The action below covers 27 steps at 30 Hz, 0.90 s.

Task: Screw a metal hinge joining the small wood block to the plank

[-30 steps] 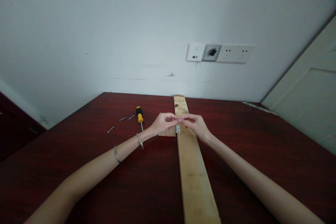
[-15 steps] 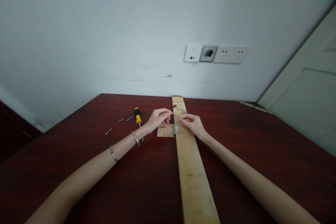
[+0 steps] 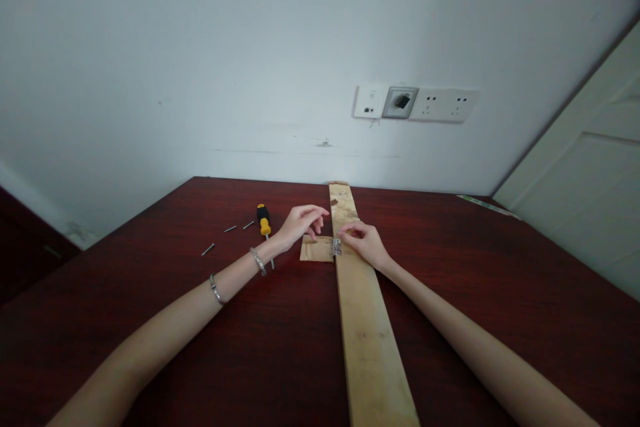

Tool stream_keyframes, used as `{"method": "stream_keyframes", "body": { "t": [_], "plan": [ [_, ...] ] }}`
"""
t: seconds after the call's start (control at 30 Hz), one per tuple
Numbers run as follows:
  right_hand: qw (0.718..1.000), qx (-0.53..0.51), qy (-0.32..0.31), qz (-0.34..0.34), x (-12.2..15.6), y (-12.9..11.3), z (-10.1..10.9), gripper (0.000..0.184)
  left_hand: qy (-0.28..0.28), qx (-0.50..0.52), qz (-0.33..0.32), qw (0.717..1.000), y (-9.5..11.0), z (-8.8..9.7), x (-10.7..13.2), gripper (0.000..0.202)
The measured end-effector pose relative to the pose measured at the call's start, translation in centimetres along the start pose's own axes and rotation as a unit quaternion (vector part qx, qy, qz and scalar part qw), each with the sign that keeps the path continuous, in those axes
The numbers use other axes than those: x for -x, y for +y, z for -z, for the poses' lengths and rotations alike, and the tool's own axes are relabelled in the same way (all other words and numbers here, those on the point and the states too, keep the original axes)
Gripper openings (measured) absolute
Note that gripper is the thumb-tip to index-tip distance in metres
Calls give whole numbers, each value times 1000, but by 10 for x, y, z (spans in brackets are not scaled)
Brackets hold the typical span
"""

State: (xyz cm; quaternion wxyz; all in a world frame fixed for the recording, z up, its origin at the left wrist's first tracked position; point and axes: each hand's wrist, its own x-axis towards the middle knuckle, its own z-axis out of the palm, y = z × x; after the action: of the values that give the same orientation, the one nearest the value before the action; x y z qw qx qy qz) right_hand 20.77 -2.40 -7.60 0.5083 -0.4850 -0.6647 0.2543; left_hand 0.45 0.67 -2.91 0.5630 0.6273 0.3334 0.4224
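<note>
A long pale wooden board (image 3: 373, 320) lies lengthwise on the dark red table (image 3: 225, 347). A short wooden piece (image 3: 316, 251) sits against its left side, and a small metal hinge (image 3: 337, 247) spans the joint. My right hand (image 3: 367, 241) is over the board with thumb and index finger pinched at the hinge's upper edge; a tiny screw shows faintly at the fingertips. Above the short piece hovers my left hand (image 3: 303, 221), its index finger stretched out, holding nothing. Left of it lies a yellow-and-black screwdriver (image 3: 263, 220), its shaft partly behind my left wrist.
Three loose screws lie to the left: one screw (image 3: 208, 249) nearer me, another screw (image 3: 230, 229) and a third screw (image 3: 249, 225) by the screwdriver. A white wall with sockets (image 3: 443, 105) rises behind the table. A flat strip (image 3: 487, 205) lies at the far right edge.
My right hand has come down and toward me, bringing its pinched fingertips from above the hinge to its upper edge. My left hand's index finger has straightened slightly.
</note>
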Motion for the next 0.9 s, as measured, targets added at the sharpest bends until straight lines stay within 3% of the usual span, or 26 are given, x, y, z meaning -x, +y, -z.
{"method": "stream_keyframes", "body": {
  "t": [0.9],
  "plan": [
    [998,43,-26,39,1,3,3,16,3,3,5,1000,1,1,1,32]
  ]
}}
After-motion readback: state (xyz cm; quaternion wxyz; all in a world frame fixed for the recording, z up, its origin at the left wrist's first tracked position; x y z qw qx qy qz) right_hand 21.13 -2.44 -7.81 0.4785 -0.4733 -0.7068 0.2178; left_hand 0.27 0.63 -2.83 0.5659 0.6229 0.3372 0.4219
